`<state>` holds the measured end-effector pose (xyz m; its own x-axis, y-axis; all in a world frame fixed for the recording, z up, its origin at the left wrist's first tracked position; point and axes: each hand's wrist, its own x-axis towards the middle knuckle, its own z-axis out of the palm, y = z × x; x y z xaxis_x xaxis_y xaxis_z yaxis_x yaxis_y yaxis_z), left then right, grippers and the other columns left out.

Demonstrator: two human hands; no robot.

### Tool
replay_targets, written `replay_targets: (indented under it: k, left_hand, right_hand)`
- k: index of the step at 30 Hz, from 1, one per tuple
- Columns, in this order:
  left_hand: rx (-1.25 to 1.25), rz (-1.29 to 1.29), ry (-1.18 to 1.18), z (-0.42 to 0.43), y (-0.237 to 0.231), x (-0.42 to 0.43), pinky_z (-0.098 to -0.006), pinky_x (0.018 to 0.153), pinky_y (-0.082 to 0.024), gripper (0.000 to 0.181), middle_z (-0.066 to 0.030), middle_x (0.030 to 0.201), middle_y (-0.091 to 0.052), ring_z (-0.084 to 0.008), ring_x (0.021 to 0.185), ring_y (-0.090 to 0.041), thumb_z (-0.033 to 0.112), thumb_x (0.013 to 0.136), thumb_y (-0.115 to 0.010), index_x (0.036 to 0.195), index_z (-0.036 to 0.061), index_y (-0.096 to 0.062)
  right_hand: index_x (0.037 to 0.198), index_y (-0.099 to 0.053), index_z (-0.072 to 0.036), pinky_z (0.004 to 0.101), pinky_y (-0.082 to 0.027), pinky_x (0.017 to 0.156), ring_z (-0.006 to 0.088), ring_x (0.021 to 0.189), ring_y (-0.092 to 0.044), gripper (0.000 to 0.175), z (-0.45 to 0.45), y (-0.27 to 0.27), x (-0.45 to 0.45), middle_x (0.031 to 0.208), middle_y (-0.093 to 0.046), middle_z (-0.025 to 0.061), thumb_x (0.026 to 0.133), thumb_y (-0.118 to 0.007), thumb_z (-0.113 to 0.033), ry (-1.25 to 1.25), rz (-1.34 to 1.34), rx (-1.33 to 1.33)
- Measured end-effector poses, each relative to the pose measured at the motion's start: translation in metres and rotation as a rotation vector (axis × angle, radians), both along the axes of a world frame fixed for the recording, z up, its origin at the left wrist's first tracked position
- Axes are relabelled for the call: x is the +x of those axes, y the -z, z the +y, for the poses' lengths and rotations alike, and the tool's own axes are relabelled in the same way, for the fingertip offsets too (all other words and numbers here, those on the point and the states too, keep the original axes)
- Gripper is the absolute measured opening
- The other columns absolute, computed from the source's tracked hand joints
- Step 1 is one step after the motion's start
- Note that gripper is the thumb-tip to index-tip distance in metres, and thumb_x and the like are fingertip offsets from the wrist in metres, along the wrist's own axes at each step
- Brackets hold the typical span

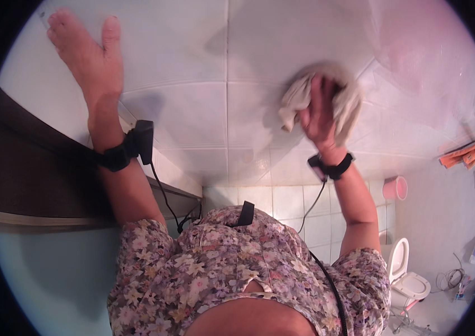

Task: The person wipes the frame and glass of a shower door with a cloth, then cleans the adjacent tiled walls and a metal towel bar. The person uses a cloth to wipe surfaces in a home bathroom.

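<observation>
My right hand [321, 110] holds a crumpled beige cloth [348, 111] against the white wall tiles [262, 111]. Folds of the cloth bunch around my fingers, and some fingertips are blurred or hidden in it. At the upper left, my left hand [88, 56] is raised in front of the tiled surface with its thumb spread from the fingers. It holds nothing; whether its palm touches the tiles, I cannot tell. Both wrists wear black straps with small devices, the left device [142, 140] and the right strap [333, 167] trailing cables.
A dark door or panel [44, 164] stands close beside my left forearm. To the right are a pink bucket [395, 188], a white toilet [412, 285] with its lid raised, and an orange cloth [464, 155] hanging on the wall. Pale square tiles [288, 201] cover the floor.
</observation>
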<state>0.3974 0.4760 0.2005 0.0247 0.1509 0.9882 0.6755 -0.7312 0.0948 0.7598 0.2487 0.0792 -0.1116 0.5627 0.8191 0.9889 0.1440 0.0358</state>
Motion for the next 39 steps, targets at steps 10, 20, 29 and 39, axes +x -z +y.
replay_targets:
  k: [10,20,29,39]
  left_hand:
    - [0.065,-0.049,0.029,-0.018,-0.003,0.016,-0.0604,0.124,-0.018,0.084,-0.0283,0.17,-0.02,-0.0527,0.156,-0.017,0.045,0.105,-0.059,0.165,0.0,-0.021]
    - [0.0,-0.086,0.077,-0.023,-0.006,0.029,-0.0581,0.125,-0.02,0.075,-0.0227,0.171,-0.021,-0.0478,0.157,-0.019,0.04,0.107,-0.053,0.166,0.0043,-0.023]
    - [-0.05,-0.133,0.129,-0.029,-0.002,0.039,-0.0577,0.124,-0.024,0.068,-0.0171,0.172,-0.025,-0.0442,0.157,-0.022,0.03,0.108,-0.053,0.166,0.0081,-0.026]
    - [-0.059,-0.178,0.355,-0.033,-0.016,0.037,-0.0495,0.124,-0.03,0.055,-0.0262,0.162,-0.039,-0.0459,0.152,-0.033,0.022,0.109,-0.047,0.157,-0.0029,-0.039]
  right_hand:
    - [0.158,-0.049,-0.015,0.0445,-0.032,0.121,0.0313,0.144,-0.049,0.063,0.016,-0.064,-0.053,0.157,-0.05,0.0119,0.099,-0.067,-0.029,0.059,-0.255,-0.008]
    - [0.134,-0.062,-0.006,0.0387,-0.049,0.097,0.0319,0.118,-0.06,0.035,0.052,-0.132,-0.117,0.132,-0.061,0.0133,0.101,-0.062,-0.018,0.325,-0.774,0.004]
    - [0.145,-0.063,-0.021,0.0387,-0.055,0.093,0.0265,0.116,-0.068,0.055,0.076,-0.175,-0.132,0.134,-0.068,0.0051,0.091,-0.071,-0.018,-0.084,-0.374,0.024]
    - [0.13,-0.063,-0.018,0.0425,-0.055,0.084,0.0281,0.1,-0.07,0.038,0.101,-0.16,-0.156,0.116,-0.069,0.0084,0.093,-0.066,-0.021,-0.382,-0.159,-0.166]
